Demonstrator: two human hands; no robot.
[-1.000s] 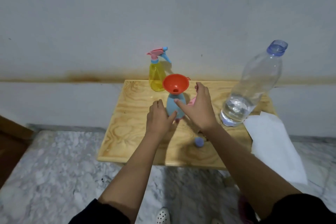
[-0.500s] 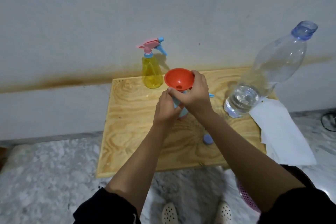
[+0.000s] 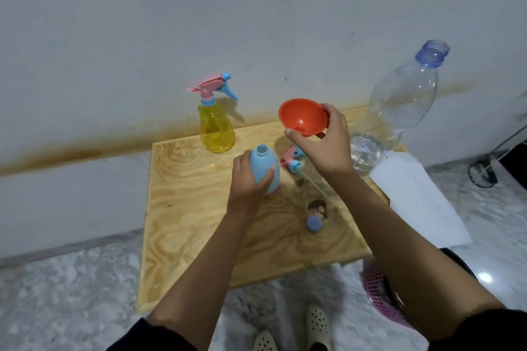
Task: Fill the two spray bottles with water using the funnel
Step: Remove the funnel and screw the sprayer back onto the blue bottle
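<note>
My left hand point(image 3: 246, 185) grips the light blue spray bottle point(image 3: 265, 168), which stands on the wooden board point(image 3: 194, 208) with its neck uncapped. My right hand point(image 3: 328, 145) holds the orange funnel point(image 3: 303, 117) in the air, up and to the right of that bottle. The blue bottle's pink and blue spray head point(image 3: 292, 158) lies on the board behind my hands. A yellow spray bottle point(image 3: 216, 129) with its pink trigger head on stands at the board's back edge. A large clear water bottle point(image 3: 399, 111), uncapped and with a little water at its bottom, stands at the right.
A small blue cap point(image 3: 314, 224) lies on the board near a dark knot. White paper point(image 3: 413, 196) hangs off the board's right edge. A pink basket point(image 3: 379, 293) sits on the marble floor at lower right. The wall rises right behind the board.
My right hand lifted the funnel out of the blue bottle's neck and moved it up and to the right. My left hand stayed around the bottle.
</note>
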